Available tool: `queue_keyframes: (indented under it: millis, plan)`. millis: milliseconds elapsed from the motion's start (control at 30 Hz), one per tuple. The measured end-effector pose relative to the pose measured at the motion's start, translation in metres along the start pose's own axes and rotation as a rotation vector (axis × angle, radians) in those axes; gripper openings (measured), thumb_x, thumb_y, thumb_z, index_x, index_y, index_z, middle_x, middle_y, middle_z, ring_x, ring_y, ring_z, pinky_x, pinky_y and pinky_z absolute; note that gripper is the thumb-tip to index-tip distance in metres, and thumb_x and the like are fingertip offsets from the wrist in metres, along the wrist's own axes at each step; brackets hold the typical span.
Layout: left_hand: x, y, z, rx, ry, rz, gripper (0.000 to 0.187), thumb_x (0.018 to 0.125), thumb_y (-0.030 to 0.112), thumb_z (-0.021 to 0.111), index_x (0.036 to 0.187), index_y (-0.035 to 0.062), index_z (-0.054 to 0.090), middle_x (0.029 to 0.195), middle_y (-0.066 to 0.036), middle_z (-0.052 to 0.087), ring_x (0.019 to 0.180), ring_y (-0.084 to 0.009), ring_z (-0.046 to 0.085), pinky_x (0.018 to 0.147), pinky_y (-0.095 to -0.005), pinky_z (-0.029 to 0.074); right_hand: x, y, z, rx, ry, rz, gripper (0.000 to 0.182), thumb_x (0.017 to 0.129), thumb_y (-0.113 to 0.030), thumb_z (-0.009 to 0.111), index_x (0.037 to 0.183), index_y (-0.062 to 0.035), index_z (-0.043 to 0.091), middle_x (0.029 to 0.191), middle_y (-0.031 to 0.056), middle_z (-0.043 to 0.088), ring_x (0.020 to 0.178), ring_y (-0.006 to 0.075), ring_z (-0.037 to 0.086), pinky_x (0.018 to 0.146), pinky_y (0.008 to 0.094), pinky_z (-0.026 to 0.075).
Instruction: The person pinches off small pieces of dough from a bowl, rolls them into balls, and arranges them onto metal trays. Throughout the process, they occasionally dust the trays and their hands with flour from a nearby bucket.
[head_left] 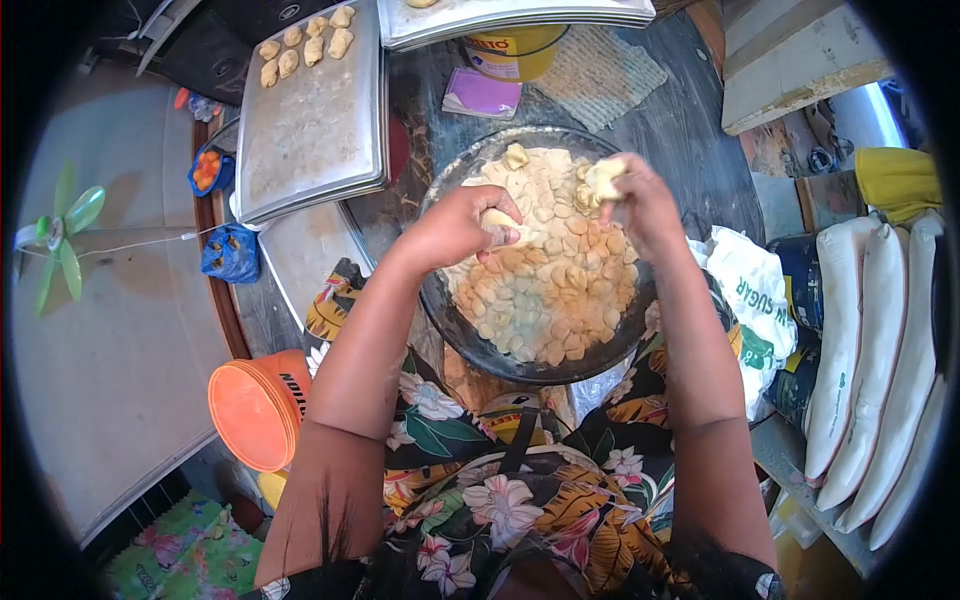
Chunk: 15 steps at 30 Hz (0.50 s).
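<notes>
I see left hand pinching dough piece over big bowl, frame middle. Right hand closed on dough lump, maybe rolling it. Best: press softly, keep pieces same size, work over bowl. Tray upper left.

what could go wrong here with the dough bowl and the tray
1. The bowl looks to sit partly on the person's lap at the table edge, heaped with dough pieces; pressing down with the left hand might tip it.
2. The right hand holds a dough piece above the bowl's rim side; it could drop outside.
3. The metal tray seems to overhang other trays and may slide if bumped.
</notes>
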<state>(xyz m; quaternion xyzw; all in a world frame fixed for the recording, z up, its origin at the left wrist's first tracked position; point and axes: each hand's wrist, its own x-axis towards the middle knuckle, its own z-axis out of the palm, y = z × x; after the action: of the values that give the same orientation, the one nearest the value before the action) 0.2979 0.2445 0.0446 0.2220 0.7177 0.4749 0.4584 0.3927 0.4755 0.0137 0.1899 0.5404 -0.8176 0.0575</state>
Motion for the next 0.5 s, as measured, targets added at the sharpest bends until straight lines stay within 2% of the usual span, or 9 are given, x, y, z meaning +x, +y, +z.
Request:
queue_keyframes:
  millis: [67, 100, 167, 200, 233, 300, 367, 433, 500]
  plan:
    - [-0.002, -0.002, -0.002, 0.032, -0.028, -0.049, 0.016, 0.078, 0.006, 0.065, 0.092, 0.0008, 0.06, 0.082, -0.004, 0.056, 0.068, -0.0099, 0.053, 0.051, -0.0224, 0.045, 0.002, -0.009, -0.013, 0.124, 0.136, -0.102, 0.019, 0.078, -0.002, 0.044, 0.095, -0.0046, 0.053, 0.084, 0.0052, 0.054, 0.069, 0.013, 0.054, 0.064, 0.0249, 0.047]
    - [-0.002, -0.005, -0.003, 0.085, -0.043, -0.016, 0.019, 0.076, 0.003, 0.063, 0.094, 0.001, 0.06, 0.085, -0.006, 0.057, 0.074, -0.0133, 0.055, 0.057, -0.0248, 0.047, 0.003, -0.009, -0.018, 0.122, 0.136, -0.102, 0.019, 0.078, -0.002, 0.044, 0.095, -0.0046, 0.053, 0.084, 0.0052, 0.054, 0.069, 0.013, 0.054, 0.064, 0.0249, 0.047]
    - [-0.001, -0.015, -0.004, 0.136, -0.058, 0.017, 0.022, 0.074, 0.0, 0.062, 0.096, 0.0013, 0.06, 0.088, -0.007, 0.059, 0.08, -0.0168, 0.056, 0.064, -0.0272, 0.048, 0.004, -0.006, -0.026, -0.253, 0.006, -0.128, 0.019, 0.077, -0.001, 0.043, 0.092, -0.0056, 0.054, 0.086, 0.004, 0.055, 0.08, 0.0124, 0.052, 0.075, 0.0262, 0.044]
    - [0.001, -0.022, -0.005, 0.283, -0.14, 0.166, 0.026, 0.072, 0.001, 0.061, 0.098, 0.0017, 0.06, 0.092, -0.009, 0.06, 0.086, -0.0211, 0.057, 0.072, -0.03, 0.047, 0.002, -0.009, -0.03, -0.319, -0.135, -0.042, 0.018, 0.079, -0.005, 0.05, 0.097, -0.0046, 0.055, 0.092, 0.0032, 0.057, 0.09, 0.0125, 0.051, 0.084, 0.0266, 0.039]
    - [0.001, -0.025, -0.006, 0.427, -0.22, 0.316, 0.03, 0.071, 0.001, 0.06, 0.1, 0.0021, 0.06, 0.096, -0.012, 0.061, 0.092, -0.0255, 0.057, 0.08, -0.0329, 0.046, -0.004, -0.015, -0.022, -0.319, -0.135, -0.039, 0.018, 0.079, -0.005, 0.05, 0.097, -0.0046, 0.055, 0.092, 0.0032, 0.057, 0.09, 0.0125, 0.051, 0.084, 0.0266, 0.039]
    - [-0.002, -0.027, -0.003, 0.534, -0.189, 0.207, 0.031, 0.07, 0.005, 0.06, 0.101, 0.0018, 0.06, 0.1, -0.014, 0.06, 0.096, -0.0288, 0.055, 0.084, -0.0345, 0.043, -0.015, -0.024, -0.004, -0.485, -0.289, 0.068, 0.026, 0.08, -0.015, 0.056, 0.104, -0.004, 0.055, 0.101, 0.0046, 0.056, 0.096, 0.0131, 0.05, 0.086, 0.0271, 0.037]
    - [-0.005, -0.027, -0.002, 0.637, -0.156, 0.094, 0.032, 0.069, 0.008, 0.061, 0.101, 0.0015, 0.06, 0.103, -0.016, 0.059, 0.1, -0.032, 0.054, 0.089, -0.0361, 0.041, -0.013, -0.019, -0.008, -0.52, -0.263, 0.049, 0.033, 0.081, -0.021, 0.059, 0.109, -0.0029, 0.055, 0.106, 0.0053, 0.056, 0.102, 0.0147, 0.049, 0.089, 0.0283, 0.036]
    - [-0.005, -0.027, -0.006, 0.854, -0.042, 0.035, 0.032, 0.071, 0.013, 0.061, 0.101, 0.0019, 0.06, 0.105, -0.019, 0.058, 0.1, -0.0342, 0.053, 0.088, -0.0379, 0.041, -0.008, -0.018, -0.013, -0.636, -0.084, 0.006, 0.031, 0.081, -0.02, 0.059, 0.107, -0.0024, 0.055, 0.105, 0.0056, 0.056, 0.101, 0.0158, 0.05, 0.09, 0.0287, 0.036]
    - [-0.005, -0.027, -0.008, 0.833, -0.021, 0.028, 0.032, 0.071, 0.014, 0.061, 0.101, 0.002, 0.06, 0.105, -0.019, 0.058, 0.1, -0.0346, 0.053, 0.087, -0.0385, 0.041, -0.011, -0.025, -0.014, -0.642, 0.096, -0.135, 0.031, 0.081, -0.018, 0.058, 0.108, -0.0019, 0.055, 0.105, 0.0061, 0.056, 0.1, 0.0163, 0.051, 0.09, 0.0293, 0.038]
